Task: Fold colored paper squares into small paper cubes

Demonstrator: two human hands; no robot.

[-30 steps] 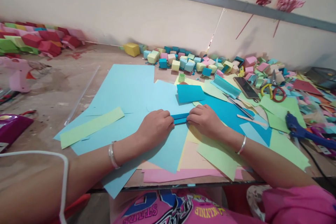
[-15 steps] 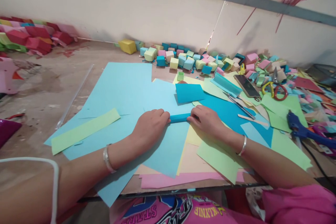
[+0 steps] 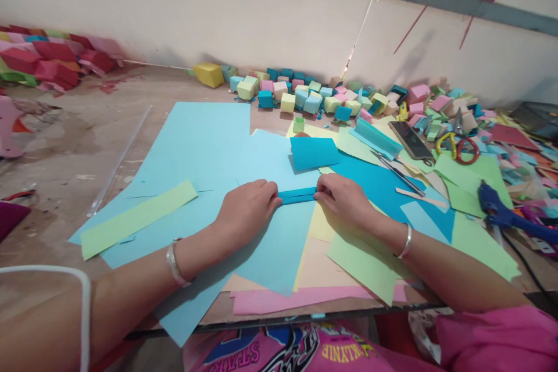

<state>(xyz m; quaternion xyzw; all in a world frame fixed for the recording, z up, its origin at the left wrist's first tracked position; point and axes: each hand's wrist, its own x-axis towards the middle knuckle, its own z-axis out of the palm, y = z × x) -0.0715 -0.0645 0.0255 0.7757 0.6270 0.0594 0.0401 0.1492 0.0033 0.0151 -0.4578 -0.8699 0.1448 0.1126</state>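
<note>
Between my two hands stretches a narrow folded strip of blue paper [image 3: 297, 195], with a lengthwise fold line showing along it. My left hand [image 3: 250, 209] pinches its left end, and my right hand [image 3: 342, 197] pinches its right end. The fingers hide both ends of the strip. Under the hands lie large light-blue paper sheets [image 3: 200, 139]. Just beyond the strip rests a blue paper piece [image 3: 314, 152]. A pale green paper strip [image 3: 139, 220] lies to the left of my left hand, and a green sheet [image 3: 364, 261] is beneath my right forearm.
Small paper boxes [image 3: 311, 103] in several colours line the wall. At right lie scissors with yellow and red handles [image 3: 457, 148], a phone [image 3: 410, 139], another pair of scissors [image 3: 399, 173] and a blue glue gun [image 3: 505, 212]. A clear stick [image 3: 122, 160] lies at left.
The blue strip has turned or loosened slightly, so a fold line now shows along it. Both hands keep their pinch on its ends; the left hand has shifted slightly left.
</note>
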